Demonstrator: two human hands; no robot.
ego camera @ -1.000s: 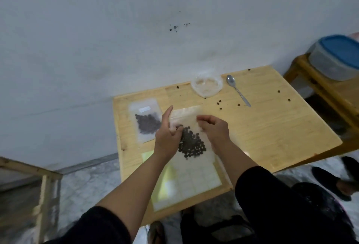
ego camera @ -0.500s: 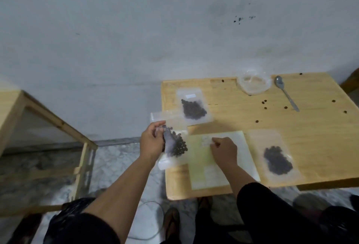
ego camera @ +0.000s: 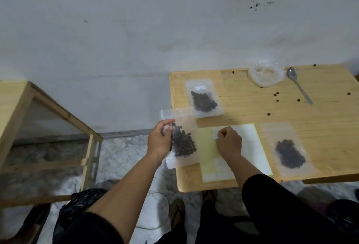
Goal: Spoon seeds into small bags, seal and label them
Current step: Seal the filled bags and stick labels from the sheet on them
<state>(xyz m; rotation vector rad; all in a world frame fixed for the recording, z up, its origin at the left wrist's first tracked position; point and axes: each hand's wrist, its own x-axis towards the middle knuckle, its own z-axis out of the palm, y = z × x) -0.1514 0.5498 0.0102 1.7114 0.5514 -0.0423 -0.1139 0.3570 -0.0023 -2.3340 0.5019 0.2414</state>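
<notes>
Head view
Landmark: label sheet, a pale yellow-green backing lying flat near the front edge of the wooden table.
Left hand: fingers curled round the side of a clear seed bag, just left of the sheet; the bag juts past the table's left edge.
Right hand: rests on the sheet, fingertips pinched on what looks like a small white label at the sheet's top; too small to be sure it has lifted.
Other bags: 1 labelled bag behind the sheet, 1 unlabelled bag just right of it.
Far side: a steel spoon, an empty-looking clear plastic wrapper and loose seeds, well behind the sheet to the right.
Step, as judged: labelling bag 2 of 3.
Handling: the held bag is thin, limp and slick, with the seed mass loose and shifting low inside. It seems best taken by the stiff zip strip or a flat upper corner. The label is light and flimsy, likely to curl or stick to itself, so an edge pinch suits it.
</notes>
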